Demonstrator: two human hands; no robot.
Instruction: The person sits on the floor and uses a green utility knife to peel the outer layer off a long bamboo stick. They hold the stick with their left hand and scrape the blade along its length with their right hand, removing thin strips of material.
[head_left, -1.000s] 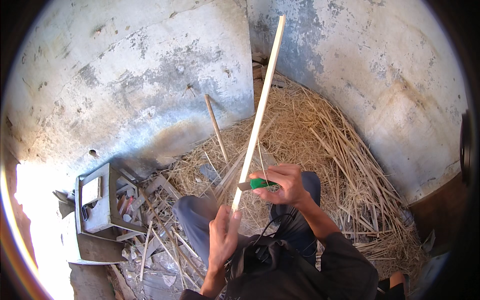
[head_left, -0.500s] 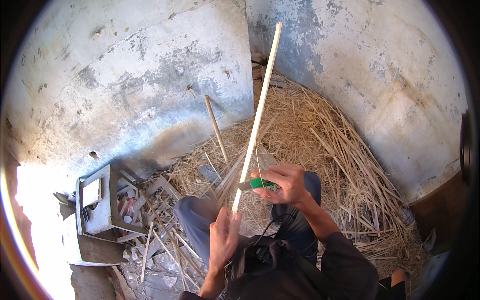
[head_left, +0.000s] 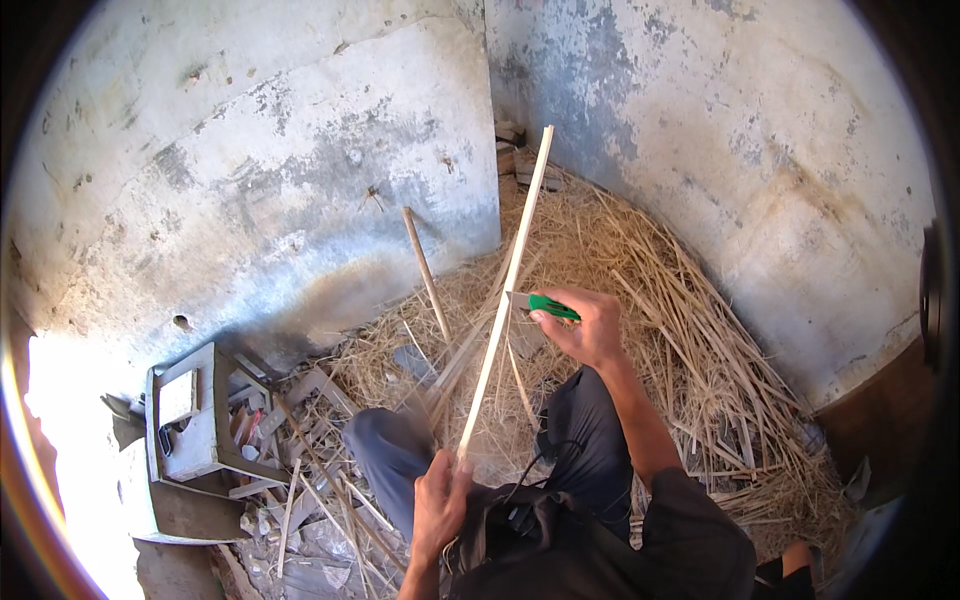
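My left hand [head_left: 440, 500] is closed round the near end of a long pale strip, likely bamboo or wood [head_left: 510, 275]. The strip slants up and away, its far end in the air before the wall corner. In my right hand [head_left: 592, 325] is a knife with a green handle [head_left: 553, 306]. Its short blade [head_left: 518, 299] meets the right edge of the strip about halfway along. Below the blade, a thin shaving [head_left: 520, 375] hangs down between strip and right knee.
Straw-like shavings and long thin strips [head_left: 690, 330] heap along the right wall. A stick [head_left: 427, 275] leans upright near the left wall. To the left stands a worn wooden stool [head_left: 190, 425] lying amid scraps. My bent knees [head_left: 385, 455] flank the strip.
My right hand and knife have moved up and away along the strip. The strip's far end has dipped lower. My left hand has shifted slightly nearer, still gripping.
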